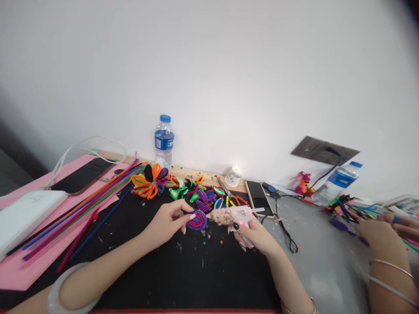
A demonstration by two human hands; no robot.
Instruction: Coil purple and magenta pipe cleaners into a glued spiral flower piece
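Between the thumb and fingers of my left hand (172,220) is a flat purple and magenta pipe-cleaner spiral (197,220), held just above the black mat (157,270). My right hand (250,233) grips a pale pink hot glue gun (242,214) with a red light glowing on it. Its speckled front end points left, and the tip is at the spiral's right edge; whether they touch I cannot tell. A whitish glue stick (258,209) pokes out of the gun's back. Behind the hands lie an orange pipe-cleaner flower (152,185) and several green and purple looped pieces (203,197).
Long pipe cleaners (88,207) lie on pink sheets (88,222) at left, near a phone (83,175) and a white box-shaped device (31,213). A water bottle (164,141), paper cup (233,176) and second phone (258,197) stand or lie behind. A co-worker's hands (379,233) are at right.
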